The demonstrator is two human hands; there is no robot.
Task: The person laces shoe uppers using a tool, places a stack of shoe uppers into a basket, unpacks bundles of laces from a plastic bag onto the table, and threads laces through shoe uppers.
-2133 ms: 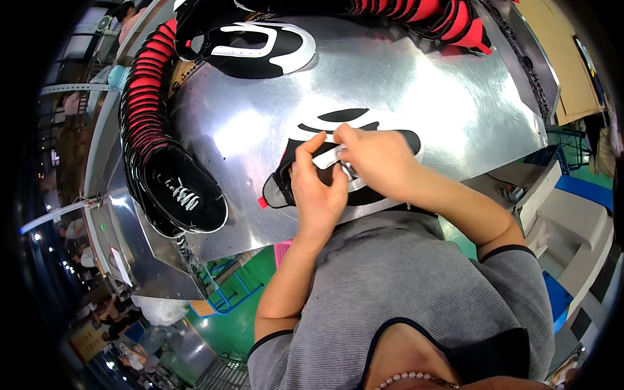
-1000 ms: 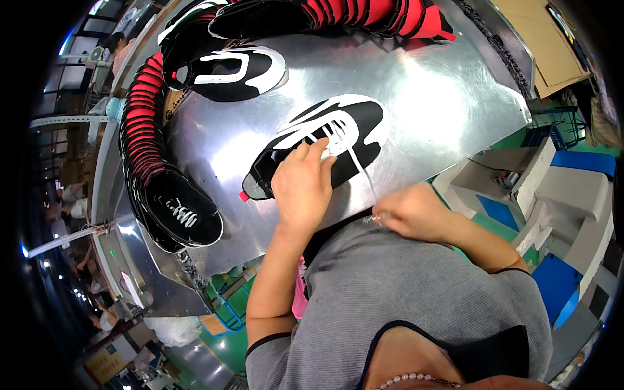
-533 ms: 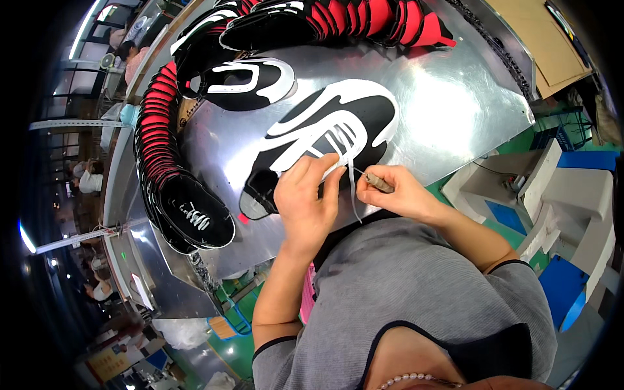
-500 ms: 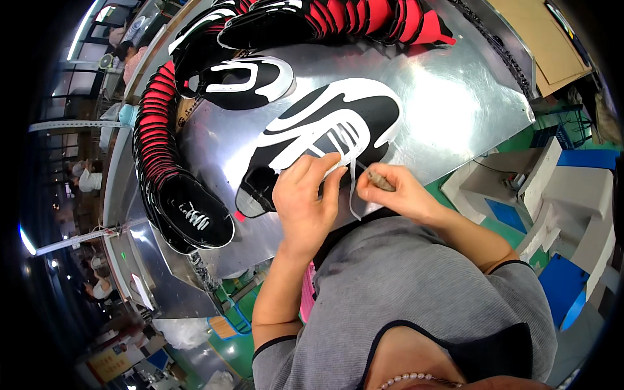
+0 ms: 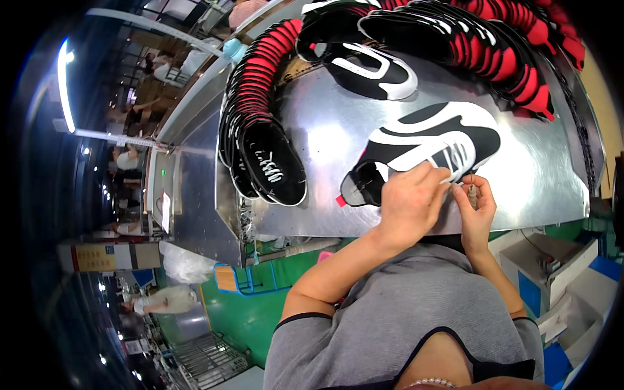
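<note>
A flat black-and-white shoe upper (image 5: pixel 422 146) lies on the shiny metal table (image 5: pixel 539 182) near its front edge. My left hand (image 5: pixel 409 201) presses down on its lower edge, fingers curled over the white lace area. My right hand (image 5: pixel 474 205) is just to the right, fingers pinched on a small thin tool or lace end (image 5: pixel 470 194) at the upper's white eyelet part. What exactly the right fingers pinch is too small to tell.
A long fanned stack of black-and-red shoe uppers (image 5: pixel 260 136) curves along the table's left side and another stack (image 5: pixel 494 45) runs across the back. One more black-and-white upper (image 5: pixel 374 65) lies behind. White bins (image 5: pixel 552 273) stand low right; people stand far left.
My head has shifted, so the table sits higher and further right in view. Both hands have stayed at the upper's lower edge; the right hand has moved closer to the left.
</note>
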